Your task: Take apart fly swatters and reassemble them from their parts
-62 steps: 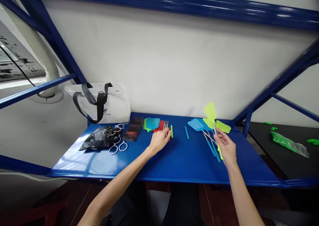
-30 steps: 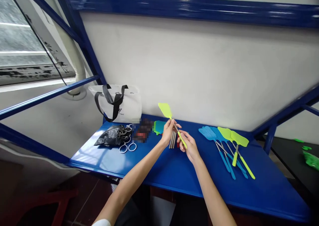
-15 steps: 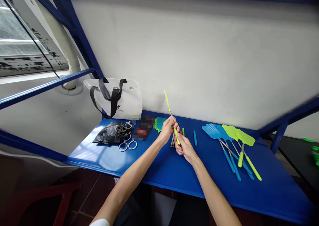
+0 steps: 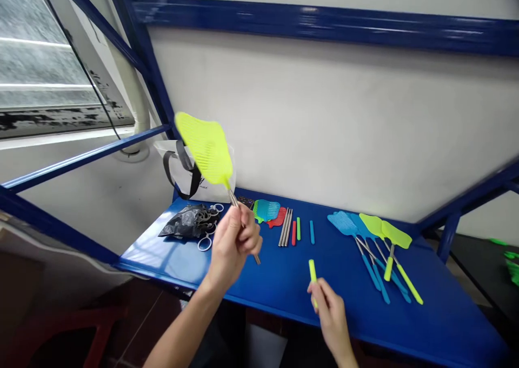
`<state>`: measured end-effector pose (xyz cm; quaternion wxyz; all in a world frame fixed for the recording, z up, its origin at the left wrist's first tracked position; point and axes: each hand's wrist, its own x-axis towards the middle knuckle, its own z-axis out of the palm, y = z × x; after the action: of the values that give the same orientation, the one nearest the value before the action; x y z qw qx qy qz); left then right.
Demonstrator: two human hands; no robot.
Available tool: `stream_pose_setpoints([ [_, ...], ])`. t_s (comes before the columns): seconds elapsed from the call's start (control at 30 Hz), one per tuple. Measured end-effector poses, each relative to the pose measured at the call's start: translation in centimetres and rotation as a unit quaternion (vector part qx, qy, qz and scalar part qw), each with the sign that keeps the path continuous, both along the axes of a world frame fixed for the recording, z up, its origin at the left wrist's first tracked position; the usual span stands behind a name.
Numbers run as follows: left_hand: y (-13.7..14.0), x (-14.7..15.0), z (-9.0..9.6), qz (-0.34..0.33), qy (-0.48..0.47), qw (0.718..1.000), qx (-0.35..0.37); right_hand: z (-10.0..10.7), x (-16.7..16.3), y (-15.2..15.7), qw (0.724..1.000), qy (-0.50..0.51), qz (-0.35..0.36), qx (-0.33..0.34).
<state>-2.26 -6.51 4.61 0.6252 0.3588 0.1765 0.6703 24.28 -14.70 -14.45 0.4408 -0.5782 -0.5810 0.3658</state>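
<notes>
My left hand (image 4: pixel 235 235) is closed round the metal rod of a yellow-green fly swatter (image 4: pixel 208 149), whose head is raised up and to the left. The rod's bare lower end pokes out below my fingers. Lower right, my right hand (image 4: pixel 328 306) pinches a yellow-green handle (image 4: pixel 312 271), apart from the rod. On the table behind lie blue (image 4: pixel 268 210) and red swatter heads (image 4: pixel 278 218), several metal rods (image 4: pixel 286 227), a red handle (image 4: pixel 294 233), a green handle (image 4: pixel 299 228) and a blue handle (image 4: pixel 312 232).
Several blue and yellow-green fly swatters (image 4: pixel 375 238) lie in an overlapping pile on the right of the blue table (image 4: pixel 279 281). To the left are a black plastic bag (image 4: pixel 182 223) with white rings (image 4: pixel 205 243) and a white tote bag (image 4: pixel 174 165). A blue frame bar (image 4: pixel 304 25) crosses above.
The yellow-green handle has come off the swatter's rod. My left hand has moved left and nearer with the swatter, its head now facing me; my right hand has moved down and right with the handle.
</notes>
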Motion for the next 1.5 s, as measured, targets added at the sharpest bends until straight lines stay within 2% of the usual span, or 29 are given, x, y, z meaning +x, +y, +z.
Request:
stream_pose_setpoints([
  [0.1,-0.9,1.4,-3.1,-0.032,0.023,0.997,-0.061,1.6,1.4,4.8,0.992,-0.107,-0.050,0.046],
  [0.17,0.1,2.5,-5.6,-0.059,0.051,0.992,-0.096,2.8,2.1,8.8,0.969,-0.225,-0.095,0.047],
  [0.23,1.9,3.3,-7.9,-0.082,0.072,0.988,-0.107,3.5,2.5,12.4,0.929,-0.353,-0.112,-0.017],
  [0.3,4.1,4.1,-9.8,-0.115,0.084,0.984,-0.103,3.5,2.7,14.9,0.892,-0.429,-0.126,-0.069],
  [0.4,7.5,5.4,-11.7,-0.125,0.094,0.984,-0.088,2.8,2.3,16.7,0.865,-0.471,-0.136,-0.107],
  [0.57,11.8,7.6,-13.3,-0.137,0.081,0.985,-0.066,1.2,1.3,16.6,0.867,-0.485,-0.108,-0.042],
  [0.63,12.7,8.0,-14.0,-0.138,0.077,0.985,-0.064,0.7,1.3,16.3,0.881,-0.461,-0.102,-0.012],
  [0.73,13.2,8.1,-15.0,-0.137,0.090,0.984,-0.065,0.6,1.5,16.1,0.925,-0.360,-0.115,0.049],
  [0.83,12.7,8.0,-15.6,-0.134,0.143,0.978,-0.063,1.9,1.3,16.5,0.972,-0.177,-0.113,0.109],
  [0.9,12.3,7.9,-15.5,-0.144,0.188,0.970,-0.058,3.2,0.5,17.3,0.991,-0.029,-0.077,0.102],
  [0.97,12.0,7.9,-15.3,-0.177,0.221,0.958,-0.051,4.4,-0.5,18.5,0.990,0.113,-0.046,0.068],
  [1.07,11.7,7.7,-15.0,-0.218,0.251,0.942,-0.046,5.3,-1.9,20.3,0.965,0.248,-0.069,0.057],
  [1.17,11.6,7.4,-15.2,-0.187,0.277,0.941,-0.042,5.1,-2.7,20.9,0.956,0.280,-0.066,0.061],
  [1.27,11.7,7.5,-15.5,-0.127,0.295,0.947,-0.017,4.4,-3.4,20.4,0.957,0.286,-0.035,0.038],
  [1.33,11.7,8.0,-15.4,-0.108,0.301,0.947,-0.012,4.1,-4.0,19.9,0.954,0.294,-0.044,0.041],
  [1.43,10.9,8.6,-14.5,-0.124,0.290,0.948,-0.033,4.6,-4.1,19.8,0.949,0.304,-0.059,0.061],
  [1.5,9.3,8.1,-13.8,-0.158,0.277,0.946,-0.063,5.8,-2.6,20.1,0.937,0.323,-0.101,0.084],
])
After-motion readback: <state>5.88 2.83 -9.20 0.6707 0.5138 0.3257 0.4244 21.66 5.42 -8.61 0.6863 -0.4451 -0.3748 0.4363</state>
